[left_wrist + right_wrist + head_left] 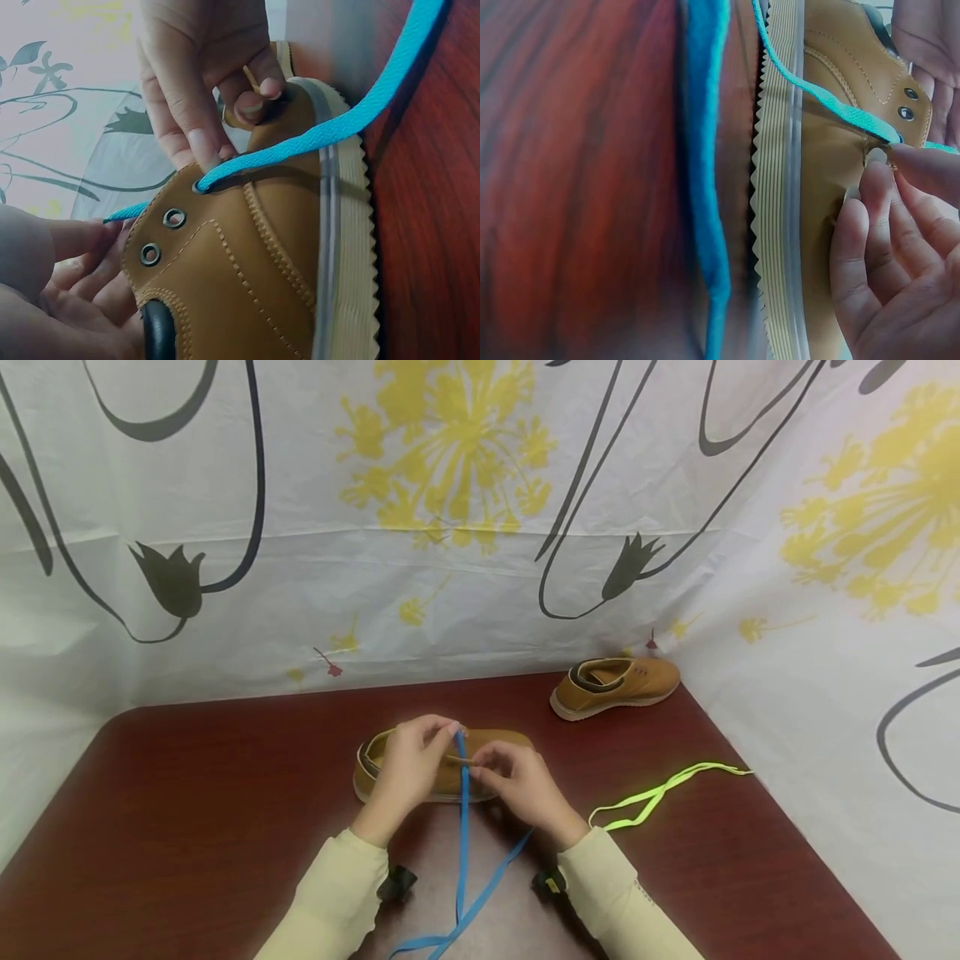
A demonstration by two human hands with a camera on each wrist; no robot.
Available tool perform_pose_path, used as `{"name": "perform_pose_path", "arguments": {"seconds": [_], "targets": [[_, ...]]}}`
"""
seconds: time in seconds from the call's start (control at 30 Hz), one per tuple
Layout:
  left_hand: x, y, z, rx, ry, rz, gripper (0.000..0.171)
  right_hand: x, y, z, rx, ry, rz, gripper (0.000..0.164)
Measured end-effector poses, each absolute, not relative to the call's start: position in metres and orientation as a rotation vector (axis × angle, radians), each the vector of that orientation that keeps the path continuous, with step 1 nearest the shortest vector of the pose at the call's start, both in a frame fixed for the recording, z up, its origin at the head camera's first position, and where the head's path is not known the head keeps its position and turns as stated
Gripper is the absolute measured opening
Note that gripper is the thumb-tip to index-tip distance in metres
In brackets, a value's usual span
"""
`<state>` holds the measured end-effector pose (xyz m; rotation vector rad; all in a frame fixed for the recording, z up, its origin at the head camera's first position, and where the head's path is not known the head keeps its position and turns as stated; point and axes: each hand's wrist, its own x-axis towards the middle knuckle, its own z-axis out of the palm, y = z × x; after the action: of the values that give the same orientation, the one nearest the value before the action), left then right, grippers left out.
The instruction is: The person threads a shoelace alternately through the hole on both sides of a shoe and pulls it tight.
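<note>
The left hand (409,762) and the right hand (527,783) are bent over a tan shoe (240,262) with a ridged cream sole, a flat bright-blue lace (463,835) being passed through one metal-rimmed eyelet (199,186).
The lace is pinched near its end by the left hand, on the inner side of the eyelet flap, while the flap's edge is pinched by the right hand just beside the threaded hole (two other eyelets on that flap are unlaced). The shoe is placed upright on a glossy red-brown table (225,818); a matching tan shoe (636,689) is set near the far right corner, behind a loose neon-yellow lace (662,791).
</note>
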<state>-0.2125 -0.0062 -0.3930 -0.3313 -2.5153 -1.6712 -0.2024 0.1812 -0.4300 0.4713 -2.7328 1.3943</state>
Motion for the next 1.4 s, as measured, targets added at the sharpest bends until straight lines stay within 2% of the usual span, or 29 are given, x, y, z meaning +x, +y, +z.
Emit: {"name": "perform_pose_path", "arguments": {"seconds": [0.2,0.6,0.83,1.17,1.33,1.4], "targets": [[-0.213,-0.008,-0.391,-0.338,-2.448,-1.858,0.023,-0.203,0.181,-0.43,0.476,-2.732,1.392,0.004],[-0.218,-0.02,-0.382,-0.376,-2.334,-1.936,0.023,-0.202,0.179,-0.431,0.441,-2.723,1.399,0.004],[-0.219,-0.04,-0.372,-0.239,-2.261,-2.167,0.031,-0.202,0.178,-0.431,0.433,-2.715,1.404,0.004],[-0.217,-0.057,-0.361,-0.218,-2.248,-2.293,0.038,-0.2,0.178,-0.428,0.413,-2.733,1.407,0.005],[-0.217,-0.066,-0.354,-0.145,-2.025,-2.396,0.039,-0.2,0.179,-0.427,0.413,-2.731,1.405,0.006],[-0.217,-0.069,-0.351,-0.133,-1.929,-2.424,0.034,-0.199,0.179,-0.427,0.414,-2.729,1.41,0.007]]}}
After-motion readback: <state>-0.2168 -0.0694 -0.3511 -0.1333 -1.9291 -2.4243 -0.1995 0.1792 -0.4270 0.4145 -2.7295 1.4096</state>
